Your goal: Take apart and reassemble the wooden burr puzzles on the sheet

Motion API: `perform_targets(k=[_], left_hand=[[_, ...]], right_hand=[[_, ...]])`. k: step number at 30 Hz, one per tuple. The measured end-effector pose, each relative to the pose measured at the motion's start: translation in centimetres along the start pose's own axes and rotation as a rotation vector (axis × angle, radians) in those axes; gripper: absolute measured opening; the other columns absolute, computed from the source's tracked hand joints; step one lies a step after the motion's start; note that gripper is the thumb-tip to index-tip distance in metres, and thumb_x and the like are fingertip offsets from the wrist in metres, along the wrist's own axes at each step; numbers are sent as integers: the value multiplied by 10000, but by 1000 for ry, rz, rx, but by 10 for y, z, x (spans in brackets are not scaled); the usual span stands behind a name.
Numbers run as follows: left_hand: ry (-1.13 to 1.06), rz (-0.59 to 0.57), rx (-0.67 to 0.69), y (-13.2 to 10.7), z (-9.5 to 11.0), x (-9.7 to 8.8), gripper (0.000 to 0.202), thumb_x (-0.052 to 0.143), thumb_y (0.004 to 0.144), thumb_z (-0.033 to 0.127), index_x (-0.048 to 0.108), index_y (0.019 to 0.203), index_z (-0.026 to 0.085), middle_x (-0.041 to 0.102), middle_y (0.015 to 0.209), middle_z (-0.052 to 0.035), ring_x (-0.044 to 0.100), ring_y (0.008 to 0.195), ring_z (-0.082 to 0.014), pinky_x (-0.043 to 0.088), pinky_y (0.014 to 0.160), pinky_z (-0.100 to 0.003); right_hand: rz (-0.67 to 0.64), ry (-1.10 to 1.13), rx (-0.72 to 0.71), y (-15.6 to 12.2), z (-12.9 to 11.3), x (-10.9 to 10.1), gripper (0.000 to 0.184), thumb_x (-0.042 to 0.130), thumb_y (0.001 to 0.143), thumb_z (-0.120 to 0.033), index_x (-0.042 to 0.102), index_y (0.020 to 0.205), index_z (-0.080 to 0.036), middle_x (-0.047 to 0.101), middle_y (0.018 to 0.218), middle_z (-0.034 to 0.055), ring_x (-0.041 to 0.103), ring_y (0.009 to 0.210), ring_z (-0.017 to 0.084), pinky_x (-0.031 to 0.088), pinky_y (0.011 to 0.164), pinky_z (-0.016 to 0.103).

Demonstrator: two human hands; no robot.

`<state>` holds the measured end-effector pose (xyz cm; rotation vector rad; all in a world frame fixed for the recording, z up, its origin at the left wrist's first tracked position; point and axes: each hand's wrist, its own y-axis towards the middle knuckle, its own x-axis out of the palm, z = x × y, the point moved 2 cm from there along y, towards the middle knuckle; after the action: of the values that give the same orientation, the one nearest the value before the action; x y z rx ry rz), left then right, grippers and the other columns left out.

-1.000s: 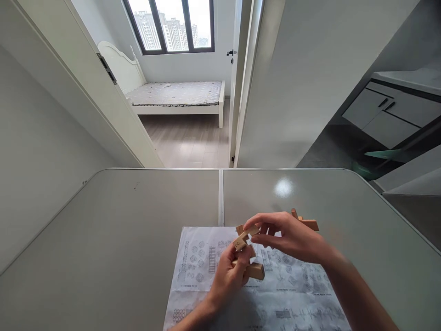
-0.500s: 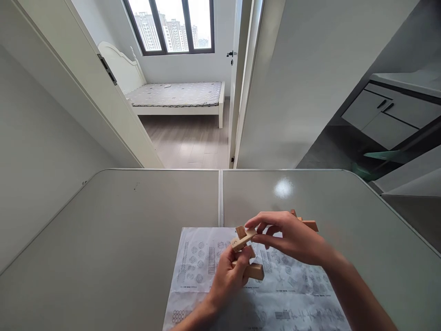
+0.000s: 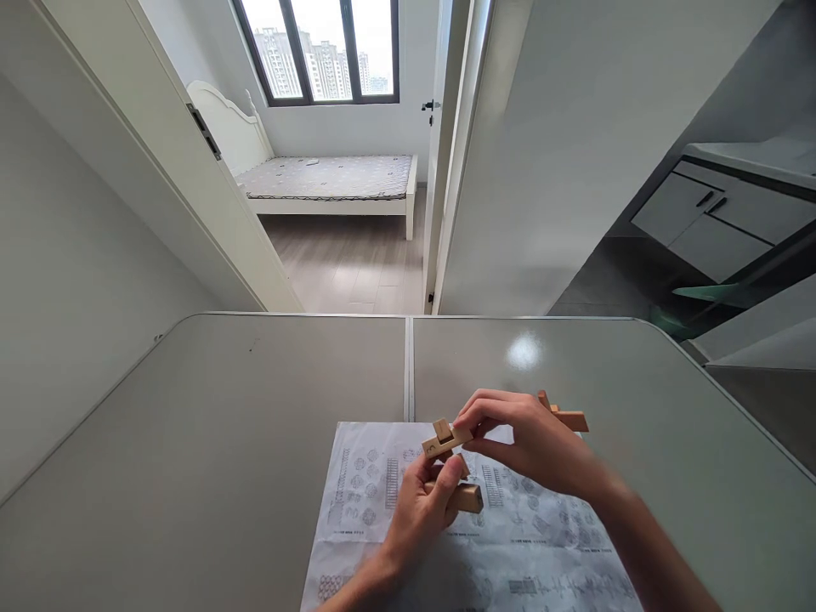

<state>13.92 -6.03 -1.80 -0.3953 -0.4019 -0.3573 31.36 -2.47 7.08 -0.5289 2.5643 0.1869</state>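
Observation:
My left hand (image 3: 417,510) grips a partly joined cluster of notched wooden puzzle bars (image 3: 465,495) just above a printed instruction sheet (image 3: 363,493). My right hand (image 3: 532,442) pinches another wooden bar (image 3: 444,439) by its right end and holds it against the top of that cluster. Both hands are closed on wood. Behind my right hand, more wooden bars (image 3: 566,416) lie on the table, partly hidden by my fingers.
The grey folding table (image 3: 210,425) has a seam down its middle and a rounded far edge. Beyond it an open doorway shows a bedroom with a bed (image 3: 328,180) and a window. Grey cabinets (image 3: 733,217) stand at the right.
The bar in my right hand has slid slightly left and tilted flatter over the cluster. My left hand and its cluster moved a little left. The view has tipped down slightly.

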Motion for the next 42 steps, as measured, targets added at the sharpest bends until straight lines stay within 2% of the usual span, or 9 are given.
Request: perform_targets(k=[7, 9, 13, 20, 26, 34, 42], left_hand=[[14, 12, 35, 1, -3, -1, 568, 753, 822, 703, 525, 845, 183, 383, 613, 107, 234, 434, -14, 193, 414, -176], [21, 17, 34, 1, -4, -1, 568, 755, 821, 702, 533, 858, 181, 389, 617, 105, 237, 436, -14, 201, 416, -177], [43, 16, 19, -1, -4, 0, 577, 746, 815, 717, 524, 831, 185, 380, 616, 100, 250, 445, -21, 206, 417, -177], [106, -17, 26, -3, -1, 1, 581, 708, 835, 734, 508, 784, 190, 348, 590, 97, 250, 456, -35, 209, 433, -185], [193, -9, 49, -5, 0, 2, 589, 699, 838, 740, 551, 791, 172, 390, 625, 77, 294, 486, -44, 264, 463, -185], [223, 4, 37, -7, 2, 4, 558, 711, 849, 707, 611, 796, 161, 472, 669, 31, 428, 547, -83, 348, 503, -184], [277, 20, 79, -8, -1, 2, 552, 690, 874, 693, 582, 776, 161, 441, 675, 27, 388, 581, -85, 372, 531, -185]], right_hand=[[-9, -11, 22, 0, 0, -1, 96, 707, 988, -317, 709, 930, -240, 741, 1013, 22, 753, 889, 190, 625, 848, 330], [-30, -21, 46, 0, 0, -1, 70, 714, 980, -314, 704, 999, -248, 741, 1053, 26, 758, 908, 198, 630, 846, 336], [-67, -53, 69, -1, 0, -1, 254, 713, 979, -303, 680, 1230, -285, 725, 1201, 39, 759, 943, 205, 628, 853, 354], [-196, -37, 78, -3, -2, -2, 293, 628, 1042, -402, 693, 1307, -296, 709, 1263, 59, 747, 936, 205, 610, 852, 353], [-215, -42, 94, -2, -4, -3, 297, 652, 1027, -432, 708, 1290, -307, 703, 1265, 49, 706, 836, 179, 588, 770, 323], [-235, -92, 53, -2, -4, 0, 230, 602, 1061, -385, 722, 1246, -318, 739, 1135, 25, 683, 786, 173, 534, 693, 294], [-214, -83, 3, -1, -3, 2, 185, 637, 1045, -338, 704, 1209, -283, 736, 1123, 26, 677, 779, 169, 536, 707, 288]])
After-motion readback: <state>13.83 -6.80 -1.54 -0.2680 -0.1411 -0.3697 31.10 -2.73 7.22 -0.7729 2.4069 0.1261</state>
